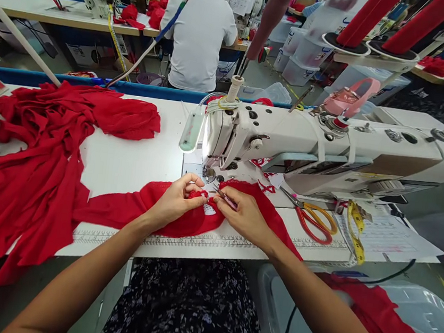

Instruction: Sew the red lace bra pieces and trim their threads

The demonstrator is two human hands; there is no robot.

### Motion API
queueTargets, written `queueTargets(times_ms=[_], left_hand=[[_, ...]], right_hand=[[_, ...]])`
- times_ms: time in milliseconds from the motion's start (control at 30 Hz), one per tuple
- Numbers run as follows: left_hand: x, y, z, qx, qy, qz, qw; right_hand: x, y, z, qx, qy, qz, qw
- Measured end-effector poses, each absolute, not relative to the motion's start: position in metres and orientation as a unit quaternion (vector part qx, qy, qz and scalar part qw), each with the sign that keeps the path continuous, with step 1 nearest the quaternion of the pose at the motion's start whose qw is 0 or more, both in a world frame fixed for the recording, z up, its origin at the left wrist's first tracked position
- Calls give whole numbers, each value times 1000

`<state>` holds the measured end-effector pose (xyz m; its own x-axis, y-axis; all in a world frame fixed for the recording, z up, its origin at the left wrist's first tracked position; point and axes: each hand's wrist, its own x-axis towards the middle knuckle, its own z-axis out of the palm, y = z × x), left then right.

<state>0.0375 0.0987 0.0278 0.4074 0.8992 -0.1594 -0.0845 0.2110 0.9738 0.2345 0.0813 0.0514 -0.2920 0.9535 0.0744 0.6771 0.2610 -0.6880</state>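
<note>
My left hand (180, 199) pinches an edge of the red fabric (121, 207) just in front of the sewing machine's needle area. In my right hand (243, 211) is a small pair of thread snips (227, 199), its pointed tips directed at the fabric by my left fingers. The red fabric lies across the white table and runs on to the right under my right forearm. Behind both hands stands the white sewing machine (290, 131), its presser foot (209, 173) close above the work.
A large heap of red garments (41, 167) covers the table's left side. Orange-handled scissors (314, 220), a yellow tape measure (355, 230) and papers (394, 237) lie right. A plastic bin (402, 310) with red cloth stands below. Ahead, a person in white (202, 36) sits.
</note>
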Motion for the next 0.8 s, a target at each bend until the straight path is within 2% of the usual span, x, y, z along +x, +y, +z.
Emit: queueTargets(times_ms=[100, 200, 433, 533, 800], left_hand=[[38, 99, 26, 496, 397, 374, 675], [38, 99, 25, 488, 401, 377, 678], [38, 99, 24, 494, 411, 380, 665], [38, 99, 23, 496, 416, 380, 660], [39, 98, 28, 492, 422, 374, 664]], right_hand=[[237, 74, 55, -572, -759, 219, 219], [240, 63, 58, -582, -782, 86, 206], [234, 45, 52, -484, -843, -190, 137], [231, 45, 51, -474, -838, -236, 133], [233, 45, 48, -464, -840, -252, 123]])
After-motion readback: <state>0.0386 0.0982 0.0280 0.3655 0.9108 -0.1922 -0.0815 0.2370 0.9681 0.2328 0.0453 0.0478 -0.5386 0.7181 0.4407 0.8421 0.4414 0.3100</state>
